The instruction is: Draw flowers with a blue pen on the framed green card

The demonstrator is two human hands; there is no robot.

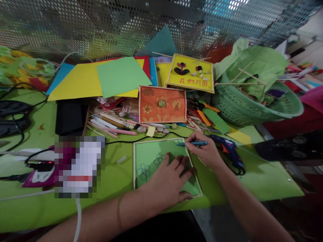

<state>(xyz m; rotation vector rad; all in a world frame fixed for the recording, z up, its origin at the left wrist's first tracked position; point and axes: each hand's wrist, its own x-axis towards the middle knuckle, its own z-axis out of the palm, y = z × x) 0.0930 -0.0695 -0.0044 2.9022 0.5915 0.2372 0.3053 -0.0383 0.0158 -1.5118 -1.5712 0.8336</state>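
A green sheet of paper (156,148) edged with thin wooden sticks lies on the table in front of me. Two flowers drawn in dark outline (143,172) show on its left part. My left hand (168,178) rests flat on the sheet with its fingers spread, covering the middle and lower right. Between the fingers of my right hand (202,148) is a blue marker pen (198,143), its tip over the sheet's upper right corner. Whether the tip touches the paper I cannot tell. A blue hot glue gun (230,151) lies just right of my right hand.
Behind the sheet stand an orange framed picture (163,105) and a yellow framed picture (190,73). Pens and sticks (111,122) lie heaped beside them. A green basket (257,104) is at right. Left are coloured papers (83,80), a blurred-out device (84,164) and a power strip (41,174).
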